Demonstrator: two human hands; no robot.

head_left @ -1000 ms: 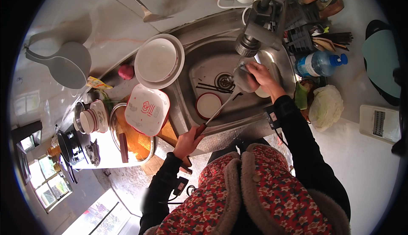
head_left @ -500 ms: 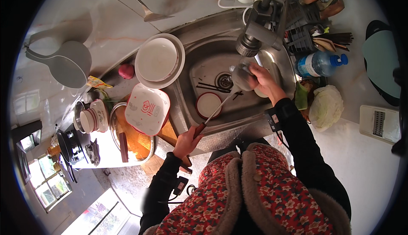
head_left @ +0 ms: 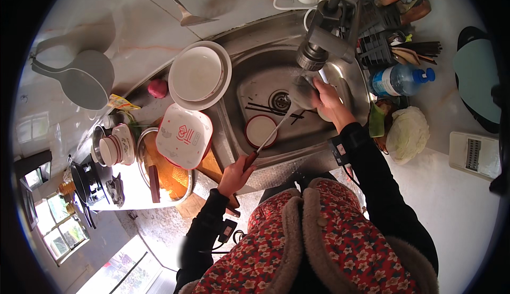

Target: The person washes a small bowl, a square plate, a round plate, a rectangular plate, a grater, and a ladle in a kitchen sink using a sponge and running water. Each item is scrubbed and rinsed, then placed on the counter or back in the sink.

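Note:
My left hand [head_left: 235, 179] is wrapped round the brown handle of a long metal cooking utensil [head_left: 275, 131]. Its shaft slants up over the sink [head_left: 255, 76] to a broad grey head, too blurred to tell ladle from spatula. Beneath the faucet [head_left: 312, 57], my right hand [head_left: 329, 103] closes on that head; whether a scrubbing pad is under the fingers, I cannot tell. A small red-rimmed dish [head_left: 261, 131] lies in the basin below the shaft. Dark chopsticks [head_left: 260, 108] rest near the drain [head_left: 279, 100].
Stacked white plates [head_left: 196, 73] and a red-rimmed square dish [head_left: 184, 136] stand left of the basin. To the right are a blue-capped bottle [head_left: 396, 80], a cabbage [head_left: 408, 134] and a utensil rack [head_left: 374, 49]. A grey dipper [head_left: 87, 80] hangs on the left wall.
My right hand has shifted very slightly along the utensil's head, under the faucet. My left hand keeps its hold on the handle, and the dishes stay where they were.

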